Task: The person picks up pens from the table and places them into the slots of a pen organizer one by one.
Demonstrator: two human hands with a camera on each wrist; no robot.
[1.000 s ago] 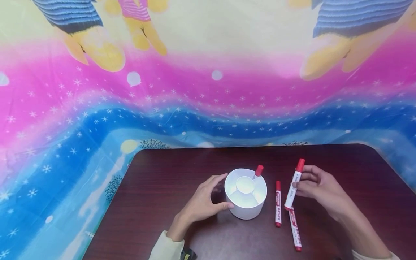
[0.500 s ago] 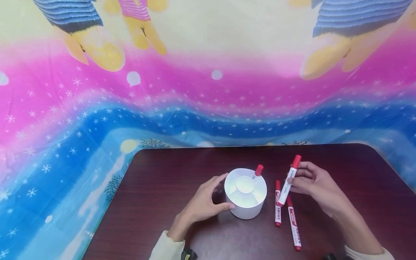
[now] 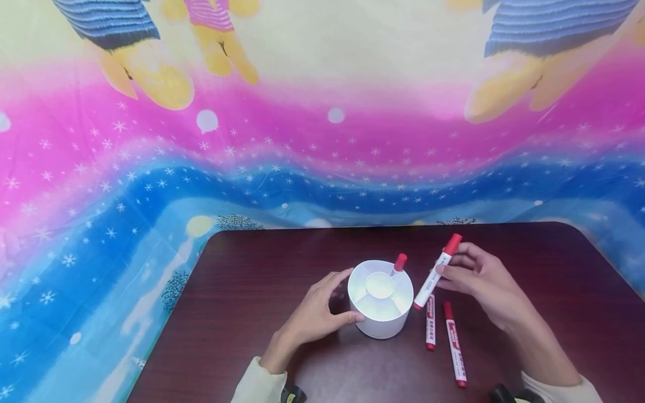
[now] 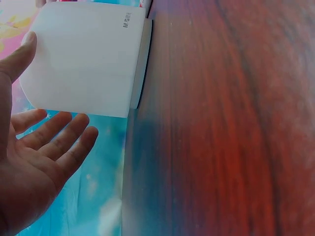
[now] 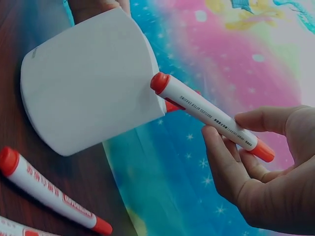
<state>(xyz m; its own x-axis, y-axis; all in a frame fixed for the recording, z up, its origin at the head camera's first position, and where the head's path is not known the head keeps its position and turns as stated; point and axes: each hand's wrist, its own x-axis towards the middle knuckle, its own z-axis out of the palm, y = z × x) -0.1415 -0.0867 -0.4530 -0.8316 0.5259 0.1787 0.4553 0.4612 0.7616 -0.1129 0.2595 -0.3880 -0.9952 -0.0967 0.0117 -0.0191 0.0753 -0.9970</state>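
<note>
Cream sleeves point(image 3: 258, 384) and black wrist gear point(image 3: 298, 394) (yellow-marked on the left) are worn.

On my head feed, pen holder point(image 3: 380, 327) right of centre: white. Inserted marker point(image 3: 400, 262), its upper right: red cap. Held marker point(image 3: 429, 284) rightward: white barrel, red cap, red end. Lower marker point(image 3: 430, 330) and lowest marker point(image 3: 456, 350): white, red label patches, red ends. Surface point(image 3: 247, 280) I see as dark reddish brown, streaked grain. Backdrop point(image 3: 302, 134) above: cream, pink, blue bands, white snowflakes. Sleeves point(image 3: 259, 385) at bottom: cream.
</note>
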